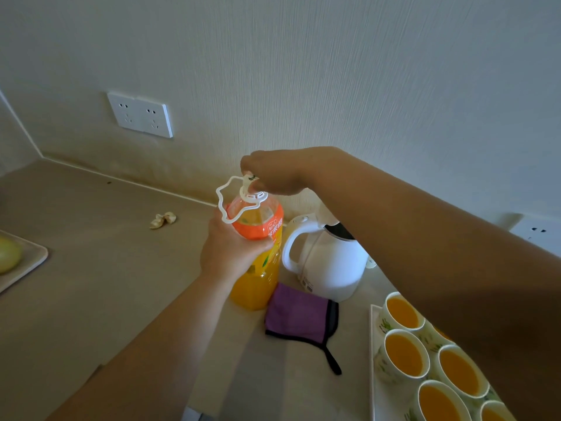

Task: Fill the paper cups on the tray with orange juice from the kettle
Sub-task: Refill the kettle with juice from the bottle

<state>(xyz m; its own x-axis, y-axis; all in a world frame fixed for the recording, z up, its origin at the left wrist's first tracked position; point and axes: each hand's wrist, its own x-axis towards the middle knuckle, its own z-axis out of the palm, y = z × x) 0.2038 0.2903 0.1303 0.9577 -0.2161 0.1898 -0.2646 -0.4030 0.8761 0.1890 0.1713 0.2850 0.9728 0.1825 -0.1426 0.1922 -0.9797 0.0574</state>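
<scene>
While five visible paper cups (406, 353) stand full | left hand (226, 249) clamps juice bottle (258, 253) | right hand (273, 174) pinches cap (251, 181) | kettle (329, 262) idle.

- Counter (91, 268): beige, matte, meeting the wall along its far edge.
- Orange juice bottle (258, 278): upright, centre.
- White kettle (328, 262): just right of the bottle.
- Purple cloth (299, 314): black-edged, flat in front of both.
- White tray (372, 360): right, carrying filled paper cups (405, 354).
- Crumpled scrap (163, 220): far left of the bottle.
- Beige tray (30, 262): left edge, partly out of view.
</scene>
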